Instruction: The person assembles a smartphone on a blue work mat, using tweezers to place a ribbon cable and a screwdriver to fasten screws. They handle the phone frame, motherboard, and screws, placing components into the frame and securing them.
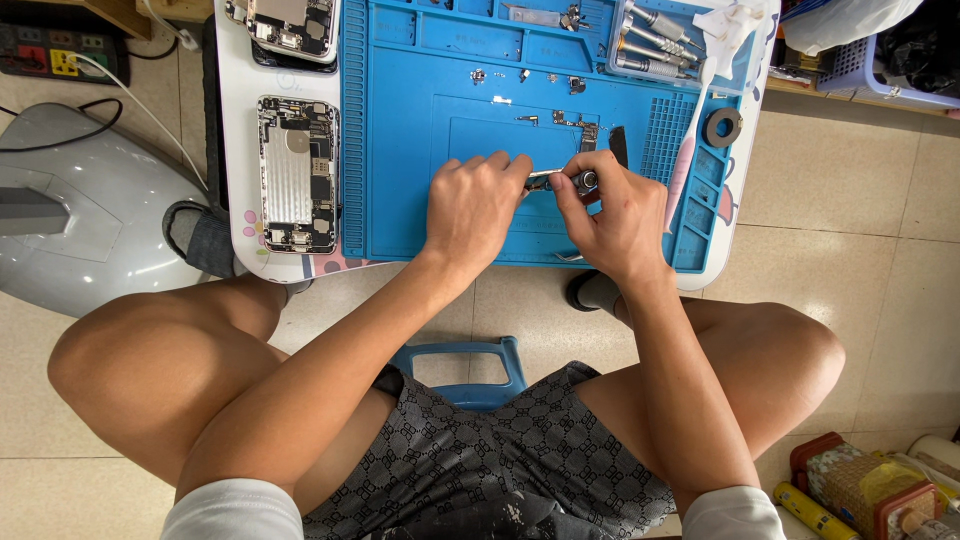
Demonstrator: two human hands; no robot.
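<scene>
My left hand [472,205] and my right hand [610,215] meet over the blue repair mat [420,200]. Both pinch a small metal phone part [560,181] between their fingertips, held just above the mat. A dark flat piece [618,145] lies right behind my right hand. Tiny screws and metal brackets [525,95] are scattered on the mat farther back. An opened phone housing [297,173] lies face up on the white table to the left of the mat.
A second opened phone [292,28] lies at the table's far left. A tray of screwdrivers [650,40], a pink toothbrush [685,165] and a black ring [722,127] sit at the right. A blue stool [465,370] stands between my knees. Power strip [50,50] on the floor.
</scene>
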